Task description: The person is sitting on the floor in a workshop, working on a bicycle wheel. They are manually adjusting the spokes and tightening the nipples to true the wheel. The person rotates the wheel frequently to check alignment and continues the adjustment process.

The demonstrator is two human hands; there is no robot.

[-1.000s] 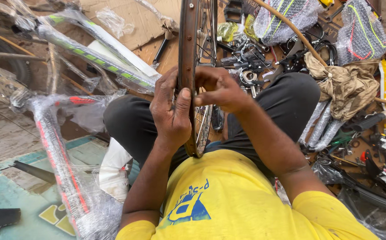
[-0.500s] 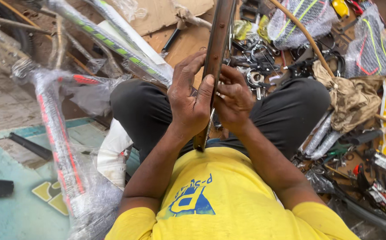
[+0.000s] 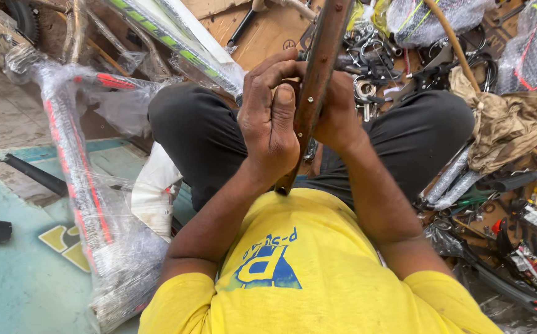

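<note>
Rusty wheel rim [image 3: 318, 74] stands clamped between left hand [image 3: 271, 124] and right hand [image 3: 336, 114], both grips closed.

Wheel rim [image 3: 319, 74] between both hands, above lap.

Teal-painted concrete floor [image 3: 15, 291] at left, worn bare in patches, brown cardboard sheet [image 3: 262, 31] laid flat beyond, cluttered ground at right, even daylight, soft shadows
</note>
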